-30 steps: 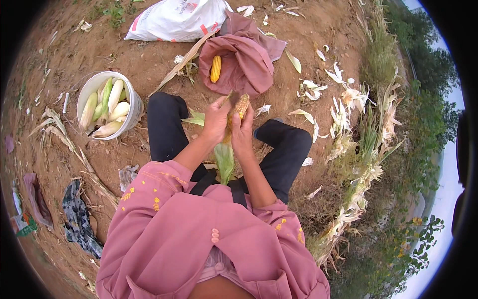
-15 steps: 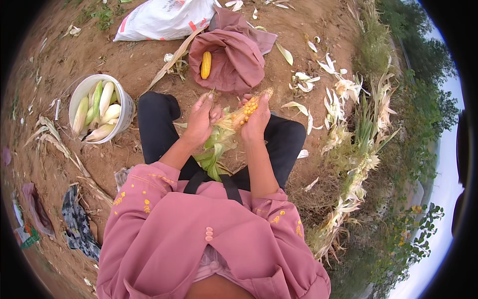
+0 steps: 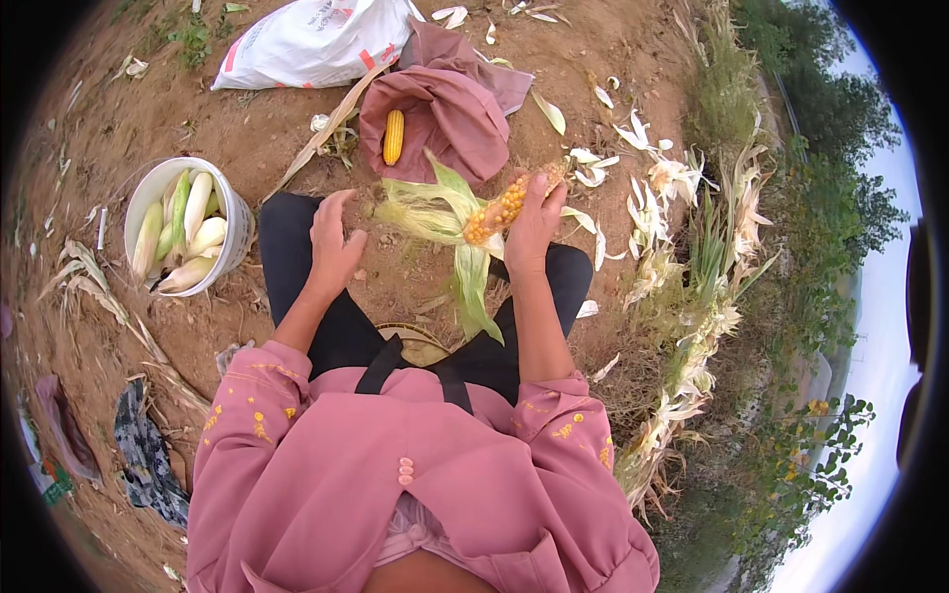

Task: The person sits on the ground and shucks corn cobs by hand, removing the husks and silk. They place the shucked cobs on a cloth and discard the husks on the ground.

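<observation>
My right hand (image 3: 534, 225) is closed round the upper part of an ear of corn (image 3: 497, 210) with patchy orange-yellow kernels. Pale green husk leaves (image 3: 472, 282) are peeled back from its lower end, some hanging down and some spread to the left with silk. Off to the left of these, my left hand (image 3: 334, 242) is empty, its fingers apart above my left knee. Beyond my hands lies an open reddish-brown sack (image 3: 455, 124), with one bare yellow corn cob (image 3: 393, 137) in its mouth.
At the left stands a white bucket (image 3: 240, 232) holding several ears in pale husks. A white woven bag (image 3: 311, 47) lies behind the sack. Loose husks (image 3: 647, 217) litter the soil at the right, beside a row of dry stalks. Cloths (image 3: 148, 450) lie at the lower left.
My left hand has let go of the husk and moved left, its fingers opening. The corn has swung to the right in my right hand, and its husk leaves have fanned out.
</observation>
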Demonstrator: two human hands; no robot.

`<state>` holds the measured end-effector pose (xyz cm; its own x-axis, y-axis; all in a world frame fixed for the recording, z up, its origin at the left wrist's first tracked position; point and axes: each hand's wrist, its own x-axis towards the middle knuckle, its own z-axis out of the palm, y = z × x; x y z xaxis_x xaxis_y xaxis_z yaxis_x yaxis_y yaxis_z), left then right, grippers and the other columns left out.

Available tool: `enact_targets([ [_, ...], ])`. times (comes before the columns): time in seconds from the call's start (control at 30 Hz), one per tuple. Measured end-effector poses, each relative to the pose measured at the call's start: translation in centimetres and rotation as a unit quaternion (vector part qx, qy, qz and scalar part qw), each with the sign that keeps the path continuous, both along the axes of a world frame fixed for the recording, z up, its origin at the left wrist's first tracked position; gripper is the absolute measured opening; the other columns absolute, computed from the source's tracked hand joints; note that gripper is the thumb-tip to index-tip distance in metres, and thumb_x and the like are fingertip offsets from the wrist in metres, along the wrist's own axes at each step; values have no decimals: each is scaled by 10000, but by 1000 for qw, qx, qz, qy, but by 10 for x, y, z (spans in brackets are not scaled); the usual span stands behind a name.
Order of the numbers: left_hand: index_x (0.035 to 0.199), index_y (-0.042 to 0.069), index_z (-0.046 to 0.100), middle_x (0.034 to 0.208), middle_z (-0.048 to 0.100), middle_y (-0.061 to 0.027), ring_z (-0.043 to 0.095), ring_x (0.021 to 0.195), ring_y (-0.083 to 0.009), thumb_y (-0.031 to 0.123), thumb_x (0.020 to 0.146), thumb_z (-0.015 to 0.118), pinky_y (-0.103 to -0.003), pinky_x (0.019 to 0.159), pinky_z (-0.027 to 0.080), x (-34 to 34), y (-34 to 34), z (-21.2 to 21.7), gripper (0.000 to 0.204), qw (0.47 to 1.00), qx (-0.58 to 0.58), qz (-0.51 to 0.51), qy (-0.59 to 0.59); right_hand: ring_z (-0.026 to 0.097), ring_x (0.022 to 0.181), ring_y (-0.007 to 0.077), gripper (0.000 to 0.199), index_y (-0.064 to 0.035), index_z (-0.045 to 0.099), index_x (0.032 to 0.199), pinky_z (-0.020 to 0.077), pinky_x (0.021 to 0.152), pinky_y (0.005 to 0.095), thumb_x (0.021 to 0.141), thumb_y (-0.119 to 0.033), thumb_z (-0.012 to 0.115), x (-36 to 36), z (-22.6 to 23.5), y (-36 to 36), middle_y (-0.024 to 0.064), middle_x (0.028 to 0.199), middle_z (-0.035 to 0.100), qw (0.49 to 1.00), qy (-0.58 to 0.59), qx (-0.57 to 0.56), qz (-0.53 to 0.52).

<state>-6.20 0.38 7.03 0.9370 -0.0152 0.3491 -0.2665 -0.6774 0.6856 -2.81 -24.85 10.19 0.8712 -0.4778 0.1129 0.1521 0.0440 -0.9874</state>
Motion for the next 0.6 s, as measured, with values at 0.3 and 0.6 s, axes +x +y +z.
enact_targets([
  [0.3,1135,31,494,961,583,-97,590,871,-169,267,861,542,-308,737,487,6,-35,-36,365,451,-661,-176,573,497,1017,308,501,-65,489,1069,378,902,404,669,-242,733,-75,10,96,120,1058,536,817,-197,-434,324],
  [0.6,1277,5,356,1020,549,-104,578,863,-154,110,803,527,-247,730,485,-2,-32,11,515,610,-570,-228,501,505,1044,186,469,24,452,1148,397,883,323,820,-251,644,-96,-28,76,143,1120,518,972,142,89,162],
])
